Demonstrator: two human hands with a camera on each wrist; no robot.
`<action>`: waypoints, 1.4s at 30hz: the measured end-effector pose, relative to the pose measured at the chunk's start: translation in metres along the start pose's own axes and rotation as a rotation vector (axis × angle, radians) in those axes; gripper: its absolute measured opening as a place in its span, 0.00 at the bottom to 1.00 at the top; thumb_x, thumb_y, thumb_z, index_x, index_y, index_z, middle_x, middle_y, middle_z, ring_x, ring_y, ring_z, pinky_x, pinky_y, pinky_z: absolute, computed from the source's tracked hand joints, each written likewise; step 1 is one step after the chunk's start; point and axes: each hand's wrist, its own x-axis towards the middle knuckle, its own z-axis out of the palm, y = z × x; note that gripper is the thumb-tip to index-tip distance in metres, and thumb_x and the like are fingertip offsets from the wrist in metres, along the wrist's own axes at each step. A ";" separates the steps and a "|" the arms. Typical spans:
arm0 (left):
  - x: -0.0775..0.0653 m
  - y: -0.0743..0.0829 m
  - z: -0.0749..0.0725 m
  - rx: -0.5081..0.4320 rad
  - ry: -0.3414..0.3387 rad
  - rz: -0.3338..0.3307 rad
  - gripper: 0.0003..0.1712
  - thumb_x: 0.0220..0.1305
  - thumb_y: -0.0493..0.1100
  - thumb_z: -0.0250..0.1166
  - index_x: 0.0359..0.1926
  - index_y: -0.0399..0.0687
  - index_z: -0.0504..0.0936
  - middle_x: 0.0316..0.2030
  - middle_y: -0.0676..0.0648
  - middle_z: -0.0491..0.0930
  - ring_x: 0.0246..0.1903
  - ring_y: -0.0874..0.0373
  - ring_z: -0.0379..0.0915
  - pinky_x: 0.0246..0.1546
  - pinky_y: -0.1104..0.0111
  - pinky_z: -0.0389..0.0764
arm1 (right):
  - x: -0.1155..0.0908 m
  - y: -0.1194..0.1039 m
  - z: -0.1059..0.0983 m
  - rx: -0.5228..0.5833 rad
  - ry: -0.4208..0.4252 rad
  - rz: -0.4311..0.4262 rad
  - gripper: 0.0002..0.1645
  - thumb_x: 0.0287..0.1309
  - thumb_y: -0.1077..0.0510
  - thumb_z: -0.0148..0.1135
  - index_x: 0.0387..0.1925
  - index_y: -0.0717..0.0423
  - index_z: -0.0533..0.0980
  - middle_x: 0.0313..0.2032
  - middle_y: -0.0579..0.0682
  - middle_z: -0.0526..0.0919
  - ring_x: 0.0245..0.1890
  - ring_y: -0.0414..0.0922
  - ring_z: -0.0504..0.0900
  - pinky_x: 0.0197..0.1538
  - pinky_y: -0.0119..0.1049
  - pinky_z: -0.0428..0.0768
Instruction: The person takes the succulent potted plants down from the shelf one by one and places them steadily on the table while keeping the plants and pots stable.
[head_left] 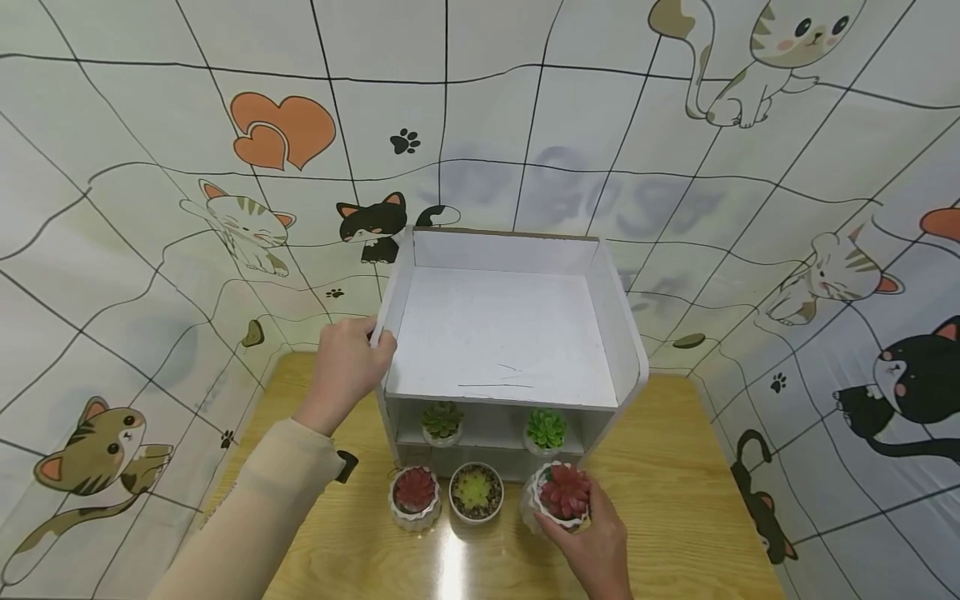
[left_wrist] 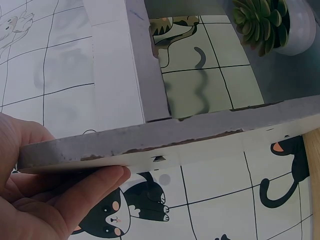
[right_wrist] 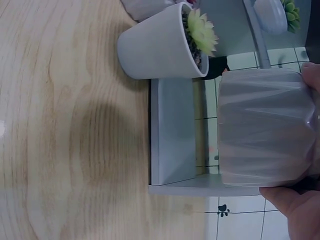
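My left hand (head_left: 350, 367) grips the left side panel of a small white shelf (head_left: 502, 333); in the left wrist view thumb and fingers lie on either side of the panel's edge (left_wrist: 165, 142). With my right hand (head_left: 597, 542) I hold a ribbed white pot with a red succulent (head_left: 565, 492), in front of the shelf's right part. In the right wrist view this ribbed pot (right_wrist: 265, 127) is above the table, fingers and thumb on opposite sides. To its left stand a smooth white pot with a yellow-green succulent (head_left: 476, 493) and another ribbed pot with a red succulent (head_left: 415, 497).
Inside the shelf's lower level stand two small potted green succulents, one on the left (head_left: 442, 423) and one on the right (head_left: 546, 430). The shelf rests on a wooden table (head_left: 675, 500). Cat-patterned sheeting (head_left: 487, 117) surrounds the table at the back and sides.
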 end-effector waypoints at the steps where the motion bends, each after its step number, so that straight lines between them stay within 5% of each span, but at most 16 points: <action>1: 0.000 0.000 0.000 0.001 0.000 0.001 0.17 0.64 0.33 0.57 0.17 0.38 0.73 0.11 0.51 0.61 0.14 0.61 0.51 0.13 0.70 0.57 | 0.000 0.001 0.001 0.004 0.001 -0.003 0.50 0.26 0.58 0.91 0.55 0.69 0.78 0.46 0.61 0.87 0.48 0.55 0.86 0.53 0.07 0.63; 12: 0.000 -0.001 0.000 -0.001 -0.003 0.000 0.17 0.65 0.34 0.57 0.18 0.38 0.73 0.11 0.52 0.59 0.14 0.61 0.50 0.13 0.70 0.57 | -0.004 0.009 0.011 -0.011 0.010 -0.013 0.47 0.25 0.57 0.91 0.53 0.65 0.79 0.45 0.59 0.87 0.48 0.55 0.86 0.54 0.08 0.63; 20: -0.001 -0.002 0.002 -0.013 0.012 0.003 0.12 0.64 0.33 0.58 0.29 0.28 0.84 0.13 0.44 0.72 0.12 0.61 0.54 0.12 0.70 0.60 | -0.008 0.017 0.018 0.001 0.040 -0.041 0.48 0.21 0.59 0.92 0.51 0.66 0.79 0.43 0.62 0.87 0.47 0.55 0.86 0.56 0.08 0.62; 24: 0.000 -0.002 0.001 -0.005 0.007 0.005 0.15 0.64 0.33 0.57 0.20 0.34 0.77 0.11 0.49 0.64 0.13 0.62 0.52 0.13 0.70 0.58 | -0.008 0.020 0.020 0.009 0.051 -0.052 0.49 0.20 0.60 0.92 0.51 0.68 0.79 0.43 0.62 0.87 0.47 0.57 0.86 0.56 0.07 0.62; 34: 0.001 -0.001 0.001 0.007 0.014 0.021 0.19 0.64 0.33 0.57 0.15 0.40 0.71 0.10 0.53 0.58 0.13 0.62 0.49 0.13 0.71 0.55 | -0.011 0.024 0.027 -0.016 -0.003 0.028 0.49 0.25 0.57 0.91 0.54 0.67 0.78 0.46 0.61 0.87 0.49 0.57 0.86 0.55 0.09 0.62; 42: 0.000 0.000 0.001 0.006 0.019 0.023 0.15 0.64 0.33 0.58 0.19 0.34 0.77 0.10 0.50 0.64 0.12 0.63 0.51 0.12 0.72 0.56 | -0.011 0.027 0.031 -0.006 -0.047 0.069 0.46 0.29 0.57 0.91 0.54 0.64 0.78 0.47 0.59 0.86 0.50 0.56 0.85 0.54 0.11 0.66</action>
